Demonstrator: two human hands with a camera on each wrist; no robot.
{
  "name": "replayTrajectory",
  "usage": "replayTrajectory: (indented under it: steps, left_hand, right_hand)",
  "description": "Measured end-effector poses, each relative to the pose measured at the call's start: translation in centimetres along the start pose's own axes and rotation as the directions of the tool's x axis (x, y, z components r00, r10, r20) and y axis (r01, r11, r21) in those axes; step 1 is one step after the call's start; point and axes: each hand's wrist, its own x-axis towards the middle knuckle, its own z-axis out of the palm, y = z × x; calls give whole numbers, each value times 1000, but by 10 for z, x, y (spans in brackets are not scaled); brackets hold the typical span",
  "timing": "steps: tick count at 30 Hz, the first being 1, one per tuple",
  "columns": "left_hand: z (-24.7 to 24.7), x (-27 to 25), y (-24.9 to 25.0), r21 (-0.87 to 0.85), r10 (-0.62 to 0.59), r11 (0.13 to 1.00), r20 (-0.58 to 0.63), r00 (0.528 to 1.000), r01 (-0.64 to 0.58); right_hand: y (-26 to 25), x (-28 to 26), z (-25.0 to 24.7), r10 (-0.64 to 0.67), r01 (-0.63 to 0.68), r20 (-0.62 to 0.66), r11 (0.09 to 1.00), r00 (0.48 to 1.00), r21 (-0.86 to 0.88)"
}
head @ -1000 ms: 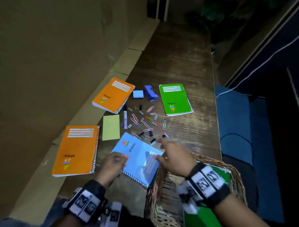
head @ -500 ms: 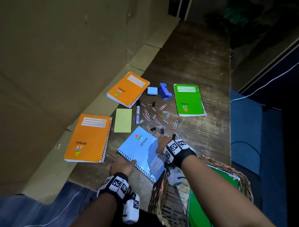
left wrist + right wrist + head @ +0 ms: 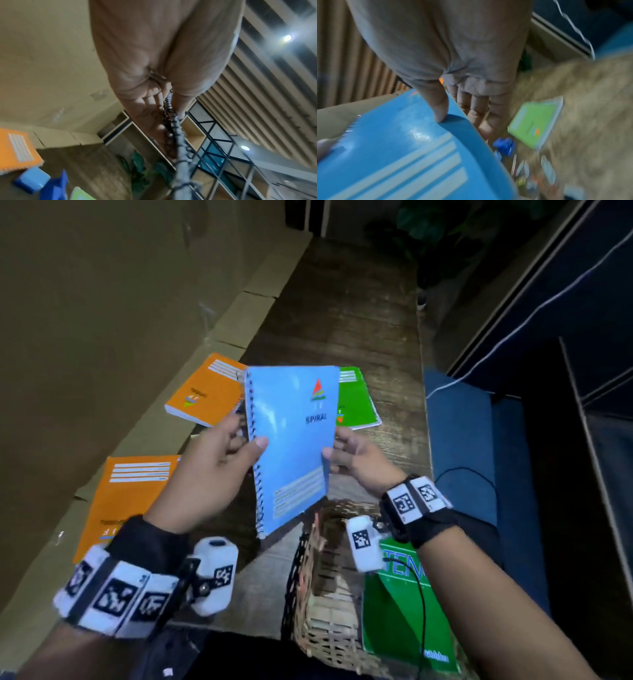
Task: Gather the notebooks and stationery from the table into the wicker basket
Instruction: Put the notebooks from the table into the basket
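I hold a light blue spiral notebook (image 3: pixel 291 440) nearly upright above the table, just beyond the wicker basket (image 3: pixel 318 604). My left hand (image 3: pixel 236 446) pinches its spiral edge (image 3: pixel 171 121), thumb on the cover. My right hand (image 3: pixel 337 453) pinches the opposite edge, thumb on the cover (image 3: pixel 402 142) and fingers (image 3: pixel 476 106) behind. A green book (image 3: pixel 407 611) stands in the basket. Two orange notebooks (image 3: pixel 205 392) (image 3: pixel 126 494) and a green notebook (image 3: pixel 356 405) lie on the table. The small stationery is mostly hidden behind the blue notebook.
A blue stapler (image 3: pixel 504 146), a blue sticky pad (image 3: pixel 31 180) and scattered paper clips (image 3: pixel 547 169) lie on the wooden table (image 3: pixel 342 320). A beige wall (image 3: pixel 102 302) borders the table on the left. Blue seating (image 3: pixel 459 440) lies to the right.
The blue notebook lay flat on the table under both hands. Now both hands have lifted it off the table and tipped it upright above the basket's far rim.
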Motion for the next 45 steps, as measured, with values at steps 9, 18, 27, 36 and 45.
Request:
replayTrajectory:
  steps: [9,18,27,36,45]
  left_hand:
    - [142,15,-57,144,-176,981,396,901,128]
    - [212,-15,-133,608,-521,793,641,563,41]
    - [195,-13,-110,634,-491,773,588,643,10]
    - [-33,-17,-127,61,-456,877,-203,866,476]
    - [-171,-34,-262,146,-605,593,-568,558,792]
  right_hand:
    - [72,-160,-100,37,-292,-441,799,897,-526]
    - [163,-188,-75,354,-697,-601,388,717,-603]
    - [125,-177,-61,287,-597,-536,200,794,-777]
    - [36,-56,74,134,-109,62,946,989,-305]
    - [78,72,233,462,-361,212,849,861,-385]
